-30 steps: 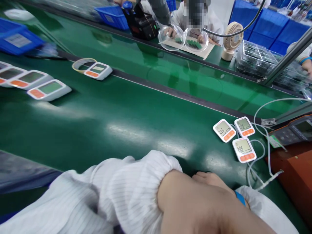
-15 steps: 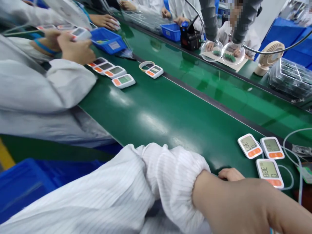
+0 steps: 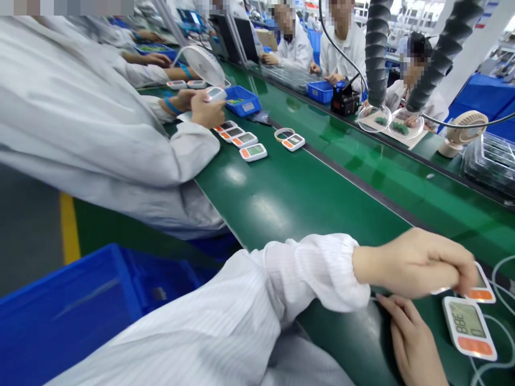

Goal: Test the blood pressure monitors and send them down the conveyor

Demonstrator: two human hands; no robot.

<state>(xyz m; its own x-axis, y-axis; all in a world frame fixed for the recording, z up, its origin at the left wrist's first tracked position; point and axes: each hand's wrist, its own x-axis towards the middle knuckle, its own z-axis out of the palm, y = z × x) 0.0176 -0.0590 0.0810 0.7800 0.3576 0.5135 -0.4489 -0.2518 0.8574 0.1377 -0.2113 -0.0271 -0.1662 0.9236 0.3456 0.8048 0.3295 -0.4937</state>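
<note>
At the right end of the green bench (image 3: 330, 203), by the fingertips of the left hand (image 3: 418, 262): a white blood-pressure monitor (image 3: 483, 289), its left side hidden from view. Fingers curled inward over that side; cannot tell touching from hovering, or any firm grip. Just beside, nearer the camera, a second monitor (image 3: 470, 328), lying face up, digits on the display, orange buttons below, pale tubing (image 3: 494, 366) close by. Left of that one, the right hand (image 3: 414, 338), fingers close together near the left sleeve (image 3: 317, 273); cannot tell of anything between them.

Probably light and stiff, with a smooth plastic shell, a little slippery to bare skin. Most fragile, presumably, at the display; easily pressed by mistake at the buttons. Best taken by two opposite edges, clear of both, allowing for any tug from tubing.
</note>
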